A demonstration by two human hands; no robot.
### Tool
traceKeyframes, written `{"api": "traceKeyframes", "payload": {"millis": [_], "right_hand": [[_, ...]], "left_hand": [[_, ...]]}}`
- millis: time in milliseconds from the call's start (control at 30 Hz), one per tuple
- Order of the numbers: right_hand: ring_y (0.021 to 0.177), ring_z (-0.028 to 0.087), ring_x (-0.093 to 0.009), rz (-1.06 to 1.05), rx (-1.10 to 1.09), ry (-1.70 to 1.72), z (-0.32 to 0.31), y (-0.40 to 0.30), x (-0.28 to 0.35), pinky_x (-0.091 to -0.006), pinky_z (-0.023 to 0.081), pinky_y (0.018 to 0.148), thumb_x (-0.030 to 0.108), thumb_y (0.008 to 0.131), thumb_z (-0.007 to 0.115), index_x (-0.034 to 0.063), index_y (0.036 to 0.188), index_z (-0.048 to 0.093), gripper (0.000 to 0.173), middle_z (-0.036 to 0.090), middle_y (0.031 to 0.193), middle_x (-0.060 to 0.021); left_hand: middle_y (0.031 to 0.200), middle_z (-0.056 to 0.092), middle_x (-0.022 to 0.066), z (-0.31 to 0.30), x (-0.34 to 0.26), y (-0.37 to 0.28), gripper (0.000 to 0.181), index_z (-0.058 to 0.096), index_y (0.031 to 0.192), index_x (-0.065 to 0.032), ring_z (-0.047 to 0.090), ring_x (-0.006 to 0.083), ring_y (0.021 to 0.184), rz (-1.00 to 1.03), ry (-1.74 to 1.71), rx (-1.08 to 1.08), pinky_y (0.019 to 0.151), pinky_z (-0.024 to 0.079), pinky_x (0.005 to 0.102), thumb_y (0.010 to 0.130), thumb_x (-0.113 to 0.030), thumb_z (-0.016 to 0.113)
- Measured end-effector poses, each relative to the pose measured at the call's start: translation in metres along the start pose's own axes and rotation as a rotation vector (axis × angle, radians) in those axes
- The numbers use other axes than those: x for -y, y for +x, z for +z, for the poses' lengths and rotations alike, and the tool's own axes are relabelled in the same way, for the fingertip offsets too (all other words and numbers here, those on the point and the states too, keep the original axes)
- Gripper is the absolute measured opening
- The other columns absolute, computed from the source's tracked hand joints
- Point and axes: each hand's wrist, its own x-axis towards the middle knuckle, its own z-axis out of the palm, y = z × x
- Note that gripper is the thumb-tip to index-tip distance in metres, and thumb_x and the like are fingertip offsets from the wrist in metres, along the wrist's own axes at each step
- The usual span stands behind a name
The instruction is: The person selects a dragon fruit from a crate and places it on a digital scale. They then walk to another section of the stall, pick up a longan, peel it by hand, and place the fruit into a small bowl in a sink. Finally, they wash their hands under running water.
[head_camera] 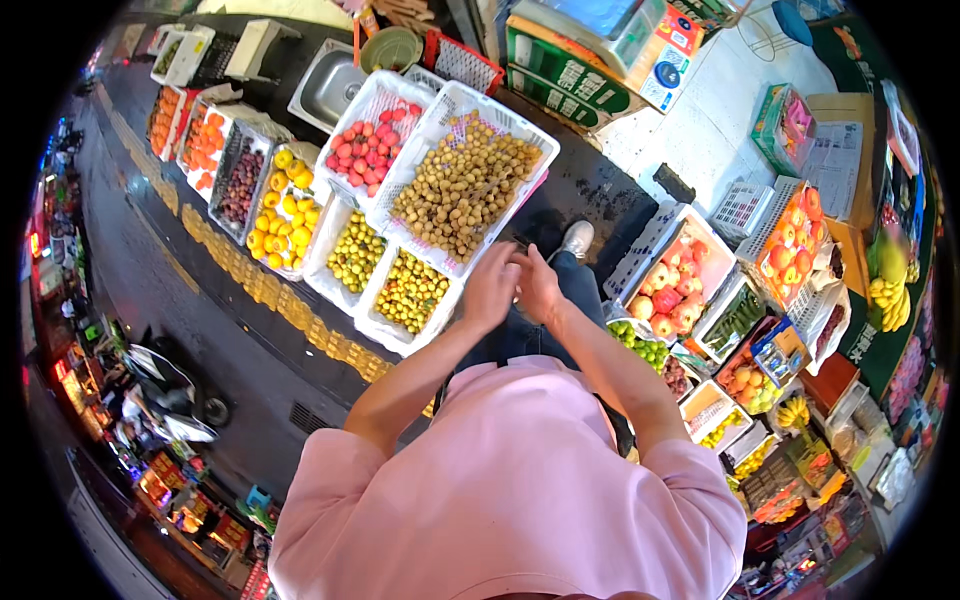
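My left hand [487, 289] and my right hand [538, 289] meet in front of me, fingers touching and slightly blurred. Nothing shows between them, though the inner sides of the fingers are hidden. Just beyond the fingertips, a white plastic crate [504, 111] holds a heap of brown longans [469, 187], some on twigs. Left of my left hand, two lined white crates hold small yellow-green fruit, likely jujubes [411, 291]. Past the longans stands a crate of red fruit [373, 148]. To the right of my right arm, pomegranates [666, 289] fill a lined crate.
Crates of yellow fruit [283, 217], dark purple fruit [241, 176] and orange fruit [204, 142] line the road edge. A metal sink [334, 84] sits behind them. Green grapes [636, 346] and bananas [890, 301] are at right. A parked scooter [172, 394] stands on the wet road.
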Motion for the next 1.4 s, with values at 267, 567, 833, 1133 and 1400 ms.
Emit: {"api": "traceKeyframes", "payload": {"millis": [267, 567, 833, 1133, 1400], "right_hand": [[0.118, 0.059, -0.027, -0.136, 0.17, 0.104, -0.058, -0.18, 0.142, -0.0396, 0.049, 0.098, 0.06, 0.101, 0.038, -0.0003, 0.138, 0.046, 0.071, 0.059, 0.133, -0.0178], [0.085, 0.066, -0.02, -0.171, -0.306, 0.085, -0.246, -0.16, 0.168, -0.0304, 0.054, 0.073, 0.041, 0.102, 0.048, 0.0027, 0.125, 0.053, 0.045, 0.068, 0.102, -0.0128], [0.077, 0.066, -0.017, 0.075, -0.575, -0.229, -0.211, -0.144, 0.117, -0.0286, 0.053, 0.068, 0.035, 0.099, 0.054, 0.003, 0.121, 0.058, 0.039, 0.07, 0.092, -0.01], [0.078, 0.067, -0.017, 0.119, -0.596, -0.413, -0.153, -0.096, 0.096, -0.0287, 0.054, 0.069, 0.036, 0.098, 0.058, 0.0016, 0.121, 0.06, 0.042, 0.07, 0.093, -0.01], [0.075, 0.065, -0.014, -0.07, -0.447, -0.616, -0.054, -0.071, 0.115, -0.0273, 0.052, 0.067, 0.029, 0.099, 0.057, 0.0034, 0.121, 0.063, 0.034, 0.07, 0.092, -0.0093]], "left_hand": [[0.106, 0.069, 0.019, 0.115, -0.033, 0.08, 0.034, 0.068, 0.114, -0.0093, 0.064, 0.0393, 0.101, -0.154, 0.188, 0.326, 0.088, 0.05, 0.0476, 0.098, -0.03, 0.046], [0.094, 0.072, 0.0155, 0.084, 0.108, 0.029, 0.026, 0.074, 0.1, -0.0193, 0.068, 0.0381, 0.092, -0.737, 0.628, 0.2, 0.081, 0.053, 0.0488, 0.09, -0.029, 0.052], [0.099, 0.072, 0.0179, 0.093, 0.188, 0.093, 0.026, 0.071, 0.094, -0.0066, 0.068, 0.0377, 0.095, -0.704, 0.671, 0.305, 0.082, 0.053, 0.0488, 0.092, -0.022, 0.05], [0.097, 0.072, 0.0195, 0.094, 0.262, 0.117, 0.022, 0.076, 0.094, -0.0065, 0.07, 0.0371, 0.086, -0.581, 0.768, 0.419, 0.075, 0.055, 0.0451, 0.091, -0.016, 0.056], [0.091, 0.07, 0.0102, -0.006, 0.147, 0.092, 0.017, 0.075, 0.091, -0.0005, 0.065, 0.0212, 0.076, -0.632, -0.025, -0.478, 0.065, 0.049, 0.0331, 0.083, -0.014, 0.08]]}}
